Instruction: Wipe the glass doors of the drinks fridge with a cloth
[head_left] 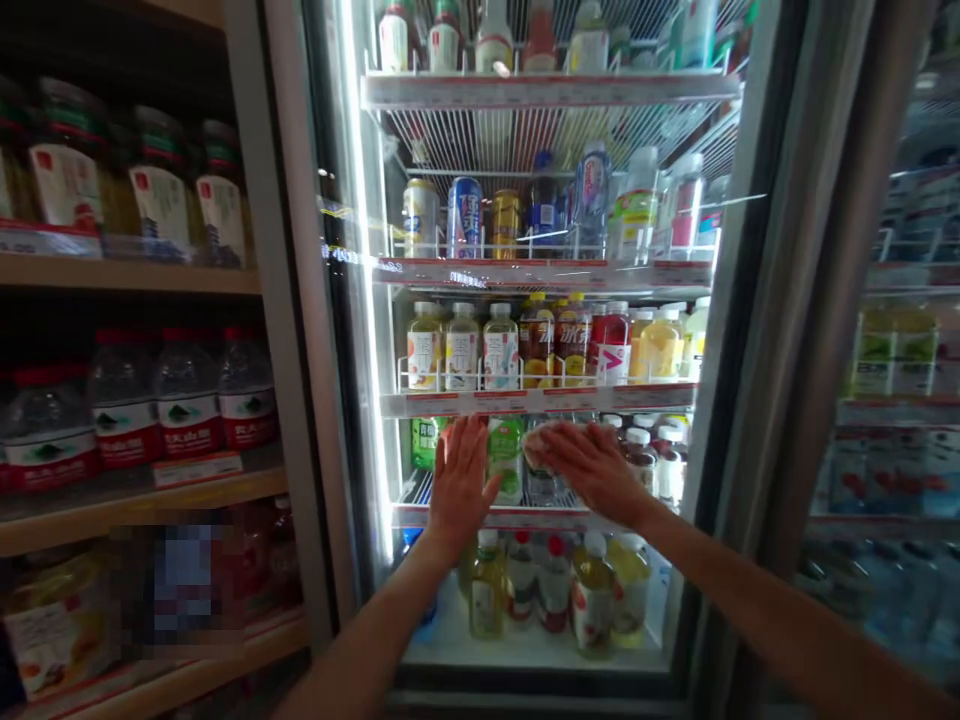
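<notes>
I face an open drinks fridge with several wire shelves (536, 400) of bottles and cans. My left hand (459, 482) reaches to the second shelf from the bottom, fingers stretched upward and flat beside a green-labelled bottle (506, 455). My right hand (592, 468) lies over a clear bottle (541, 470) on the same shelf, fingers extended to the left across its top. Whether it grips the bottle is unclear. Dark-capped bottles (646, 455) stand just right of that hand.
The fridge door (817, 300) stands open on the right, with another glass-fronted cooler behind it. On the left, wooden shelves (135, 278) carry large water bottles (124, 410) and jars. Yellow and red-capped bottles (559, 590) fill the fridge's bottom shelf.
</notes>
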